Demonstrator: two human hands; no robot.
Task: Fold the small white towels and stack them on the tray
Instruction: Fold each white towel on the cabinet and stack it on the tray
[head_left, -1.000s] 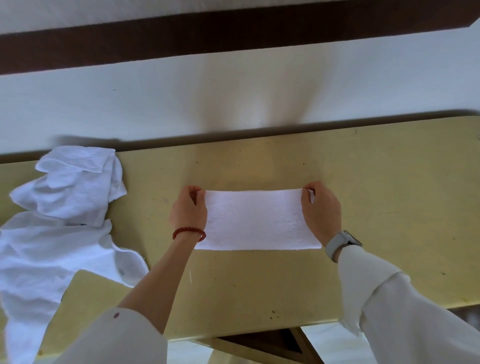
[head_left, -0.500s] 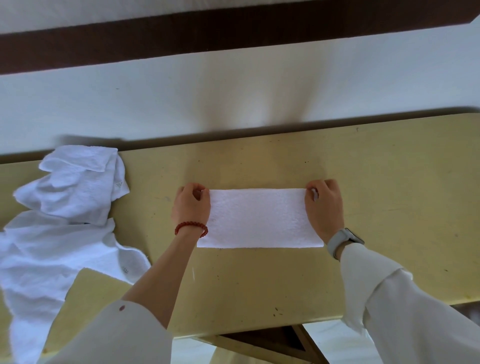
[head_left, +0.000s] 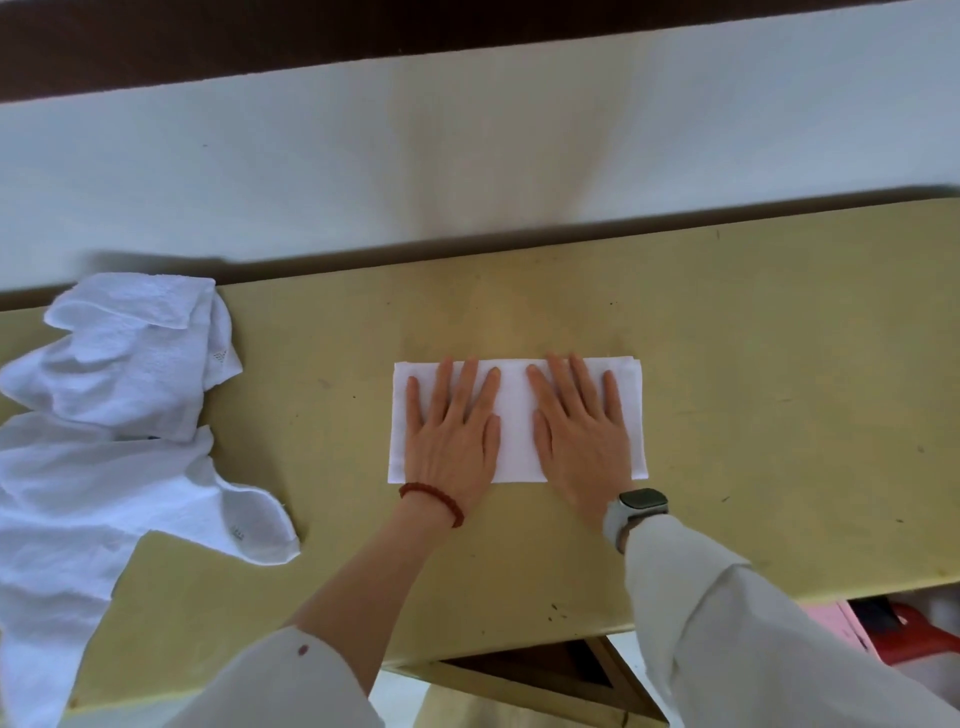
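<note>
Towel (head_left: 517, 421) folded to strip on table (head_left: 779, 364); left hand (head_left: 452, 431), right hand (head_left: 579, 434) flat, fingers straight, pressing crease. Next probably: fold across; tray unseen.

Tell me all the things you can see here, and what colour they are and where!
Folded white terry towel: one, white, middle of the table, under both hands.
Heap of crumpled white towels: number unclear, white, left end of the table.
Yellow wooden table: one, yellow, across the view.
White wall with dark brown band: one, behind the table.
Red and pink object: unclear what, below the table's right edge.
Red bead bracelet: one, left wrist.
Grey wristwatch: one, right wrist.
Left hand: flat on the towel.
Right hand: flat on the towel.
</note>
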